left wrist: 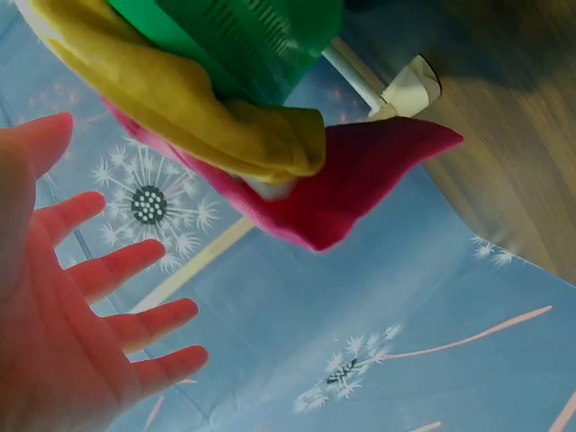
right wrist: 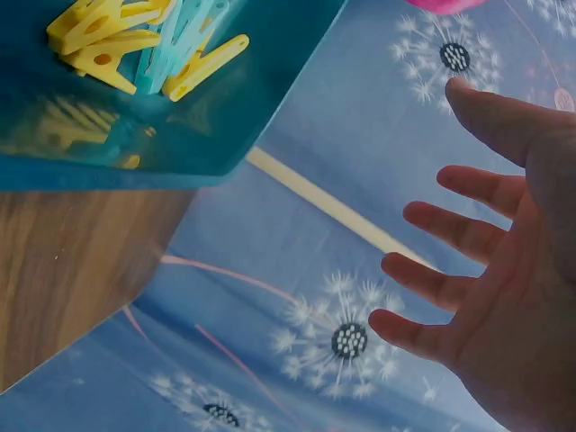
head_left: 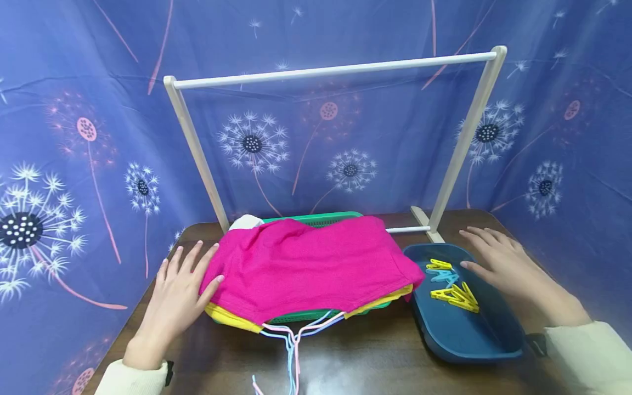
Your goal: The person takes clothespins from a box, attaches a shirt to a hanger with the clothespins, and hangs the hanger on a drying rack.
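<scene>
My left hand (head_left: pixel 179 291), fingers spread, is at the left side of a magenta garment (head_left: pixel 311 263) and holds nothing. The garment lies over a yellow cloth (head_left: pixel 232 318) and a green basket (head_left: pixel 316 219); in the left wrist view the yellow cloth (left wrist: pixel 198 99) hangs over the basket's side. Pink and blue hangers (head_left: pixel 295 340) stick out at the front. On the right, my right hand (head_left: pixel 511 266) is held with fingers extended by the rim of a dark blue tray (head_left: pixel 474 334). Yellow clothespins (head_left: pixel 459 297) and light blue clothespins (head_left: pixel 444 276) lie inside that tray.
Behind the basket stands a rack with a white top bar (head_left: pixel 336 71) and wooden side posts (head_left: pixel 466 137). A bit of white cloth (head_left: pixel 246 221) shows at the basket's back left. Dandelion-patterned blue fabric (head_left: pixel 306 33) surrounds the brown table (head_left: pixel 360 356).
</scene>
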`<state>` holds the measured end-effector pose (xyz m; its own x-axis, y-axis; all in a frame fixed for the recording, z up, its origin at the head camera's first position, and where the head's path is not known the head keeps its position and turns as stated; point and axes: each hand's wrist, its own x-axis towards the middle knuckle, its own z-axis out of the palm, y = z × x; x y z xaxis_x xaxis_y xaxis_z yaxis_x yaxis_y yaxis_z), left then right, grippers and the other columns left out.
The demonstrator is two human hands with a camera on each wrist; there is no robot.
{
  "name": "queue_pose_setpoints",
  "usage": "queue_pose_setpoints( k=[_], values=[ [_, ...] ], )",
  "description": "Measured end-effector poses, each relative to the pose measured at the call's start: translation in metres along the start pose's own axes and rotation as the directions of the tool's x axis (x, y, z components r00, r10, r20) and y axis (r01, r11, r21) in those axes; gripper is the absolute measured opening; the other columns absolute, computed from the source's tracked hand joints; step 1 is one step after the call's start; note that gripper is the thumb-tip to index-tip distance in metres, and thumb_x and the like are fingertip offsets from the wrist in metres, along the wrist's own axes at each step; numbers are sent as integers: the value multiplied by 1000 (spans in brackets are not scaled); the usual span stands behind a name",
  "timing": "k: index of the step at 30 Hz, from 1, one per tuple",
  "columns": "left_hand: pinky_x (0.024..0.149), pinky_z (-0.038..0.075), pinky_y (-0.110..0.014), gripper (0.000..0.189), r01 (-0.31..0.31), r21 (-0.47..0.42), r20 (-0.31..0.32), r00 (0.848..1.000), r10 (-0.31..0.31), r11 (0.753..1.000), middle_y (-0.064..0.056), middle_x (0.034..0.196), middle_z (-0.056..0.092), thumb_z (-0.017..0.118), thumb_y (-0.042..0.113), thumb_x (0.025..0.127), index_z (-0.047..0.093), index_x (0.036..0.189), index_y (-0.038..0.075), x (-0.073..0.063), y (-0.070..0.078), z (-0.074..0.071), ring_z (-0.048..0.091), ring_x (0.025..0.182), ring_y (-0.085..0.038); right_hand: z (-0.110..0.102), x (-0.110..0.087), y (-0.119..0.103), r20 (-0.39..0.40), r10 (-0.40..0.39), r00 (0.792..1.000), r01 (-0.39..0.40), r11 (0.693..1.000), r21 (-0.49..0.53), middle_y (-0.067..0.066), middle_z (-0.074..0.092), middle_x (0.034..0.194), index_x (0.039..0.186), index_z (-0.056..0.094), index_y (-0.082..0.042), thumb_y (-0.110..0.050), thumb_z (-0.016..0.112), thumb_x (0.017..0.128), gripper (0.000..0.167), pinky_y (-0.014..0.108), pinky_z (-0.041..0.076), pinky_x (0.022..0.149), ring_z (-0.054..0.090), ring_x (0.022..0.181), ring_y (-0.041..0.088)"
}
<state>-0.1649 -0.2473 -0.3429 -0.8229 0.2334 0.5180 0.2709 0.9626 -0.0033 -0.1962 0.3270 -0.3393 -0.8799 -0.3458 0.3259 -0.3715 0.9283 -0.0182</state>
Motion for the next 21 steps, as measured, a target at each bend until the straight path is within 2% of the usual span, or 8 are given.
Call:
queue_pose_setpoints(
  k=[9, 15, 21],
  values=[
    [96, 29, -61, 54, -100, 30, -37, 994, 101, 994, -16, 124, 54, 68, 32, 76, 54, 125, 14, 1, 9, 3, 42, 119, -45, 8, 17, -7, 104, -54, 993, 57, 998, -25, 23, 50, 124, 127, 47, -2, -24, 68, 80, 56, 66, 33, 83, 43, 110, 46],
    [91, 36, -59, 49, -164, 59, -65, 984, 168, 985, -16, 112, 61, 72, 32, 71, 61, 115, 11, 0, 15, 4, 50, 109, -43, 21, 23, -8, 138, -76, 988, 86, 994, -69, 20, 59, 110, 116, 57, -1, -23, 71, 77, 48, 62, 39, 78, 51, 101, 43],
    [85, 41, -55, 39, -218, 74, -91, 970, 225, 973, -13, 102, 66, 73, 29, 70, 66, 103, 10, -3, 20, 3, 57, 100, -38, 32, 25, -10, 193, -69, 979, 86, 993, -82, 16, 62, 103, 110, 60, -2, -25, 74, 74, 45, 60, 41, 77, 54, 96, 38]
  ],
)
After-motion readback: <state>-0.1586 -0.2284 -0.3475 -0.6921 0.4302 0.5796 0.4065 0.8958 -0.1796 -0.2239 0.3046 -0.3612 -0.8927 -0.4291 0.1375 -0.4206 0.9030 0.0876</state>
